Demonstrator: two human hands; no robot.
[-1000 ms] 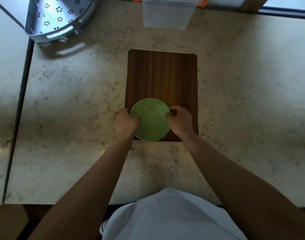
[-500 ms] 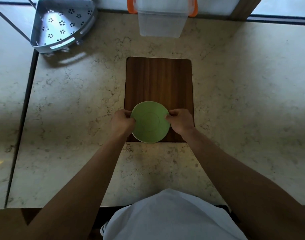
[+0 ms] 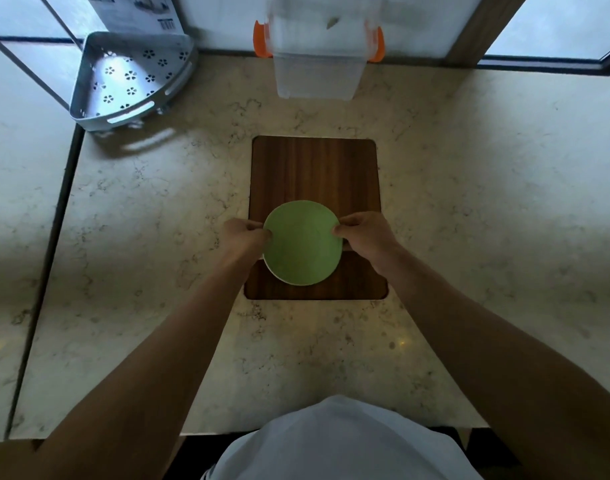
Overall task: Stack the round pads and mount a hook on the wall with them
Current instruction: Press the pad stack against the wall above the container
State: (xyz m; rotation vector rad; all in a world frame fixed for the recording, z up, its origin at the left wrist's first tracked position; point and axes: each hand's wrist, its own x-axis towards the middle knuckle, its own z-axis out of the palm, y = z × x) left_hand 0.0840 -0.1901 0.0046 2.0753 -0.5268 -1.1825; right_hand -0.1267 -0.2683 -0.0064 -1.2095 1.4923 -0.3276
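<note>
- Round green pad [image 3: 302,242]: held over the near half of the dark wooden board [image 3: 315,174].
- Left hand [image 3: 243,237]: pinches the pad's left rim.
- Right hand [image 3: 365,235]: pinches its right rim.

Left hand [image 3: 245,237]: fingers curled, thumb and fingertips pinched on the left edge of the pad [image 3: 302,242]
Right hand [image 3: 364,235]: fingers curled, pinched on the right edge of the pad
Wrists: both almost straight, at the same height
Forearms: bare, they reach forward from the lower corners and come closer toward the hands
Torso: white shirt, bottom centre
</note>
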